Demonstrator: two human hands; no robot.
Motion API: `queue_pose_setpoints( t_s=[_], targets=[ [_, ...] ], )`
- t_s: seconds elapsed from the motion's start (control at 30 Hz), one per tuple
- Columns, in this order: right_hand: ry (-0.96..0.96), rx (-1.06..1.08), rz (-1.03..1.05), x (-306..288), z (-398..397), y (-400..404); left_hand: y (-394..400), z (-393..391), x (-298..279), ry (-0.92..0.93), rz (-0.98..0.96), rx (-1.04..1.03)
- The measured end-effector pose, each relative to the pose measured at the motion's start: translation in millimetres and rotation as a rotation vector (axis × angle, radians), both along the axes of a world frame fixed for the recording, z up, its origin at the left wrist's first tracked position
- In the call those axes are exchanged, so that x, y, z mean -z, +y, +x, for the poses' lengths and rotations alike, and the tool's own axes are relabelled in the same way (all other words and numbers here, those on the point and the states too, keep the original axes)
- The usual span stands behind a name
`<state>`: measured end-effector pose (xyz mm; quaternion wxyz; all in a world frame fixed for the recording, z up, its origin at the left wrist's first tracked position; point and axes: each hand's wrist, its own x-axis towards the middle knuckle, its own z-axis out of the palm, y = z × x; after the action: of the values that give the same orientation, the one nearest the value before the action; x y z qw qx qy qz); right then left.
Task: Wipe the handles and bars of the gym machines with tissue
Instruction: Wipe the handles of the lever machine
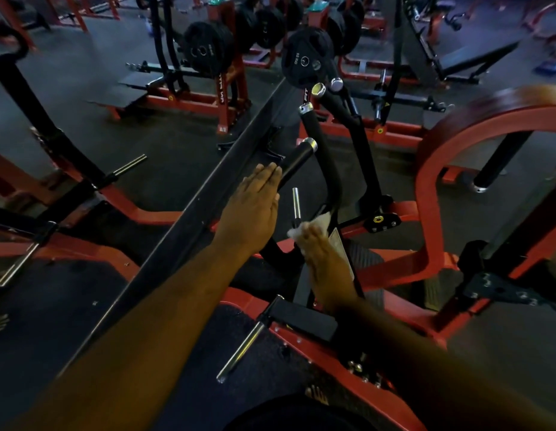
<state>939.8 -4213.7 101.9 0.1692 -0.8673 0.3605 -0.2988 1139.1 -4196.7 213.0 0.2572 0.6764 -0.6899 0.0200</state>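
my left hand (253,206) lies flat, fingers straight, against the black foam handle (296,161); my right hand (324,259) clutches white tissue (314,225) on the bar.

A dim gym hall with a dark, speckled rubber floor (164,169) fills the view, lit faintly with a bluish cast toward the far side. Taking the long dark sloping beam (189,213) that runs through the middle as the landmark, red steel frames (136,213) with chrome pegs (127,166) stand to its left, and a curved red frame (456,150) rises well to its right. Beyond its far end, stacks of black weight plates (208,48) hang on red racks, with a dark padded bench (475,54) further off to the right.
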Motion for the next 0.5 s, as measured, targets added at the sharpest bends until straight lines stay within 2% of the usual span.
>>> queue_pose_setpoints(
  t_s=[0.07,0.17,0.27,0.37,0.5],
  targets=[
    [-0.078,-0.118,0.088,2.8,0.3,23.4,-0.9,-0.7,-0.5,-0.021,0.021,-0.009],
    [-0.319,-0.039,0.237,-17.9,-10.4,15.9,-1.4,-0.9,-5.3,-0.072,0.067,-0.013],
    [-0.563,0.063,0.242,-54.7,-24.6,-22.5,-5.8,-2.3,-16.1,-0.15,0.15,-0.046],
    [-0.578,0.075,0.166,-85.7,-30.4,-67.9,-22.5,-10.6,-32.2,-0.2,0.227,-0.061],
    [-0.484,0.086,0.141,-102.2,-24.1,-131.5,-61.0,-21.5,-44.1,-0.3,0.29,-0.091]
  ],
)
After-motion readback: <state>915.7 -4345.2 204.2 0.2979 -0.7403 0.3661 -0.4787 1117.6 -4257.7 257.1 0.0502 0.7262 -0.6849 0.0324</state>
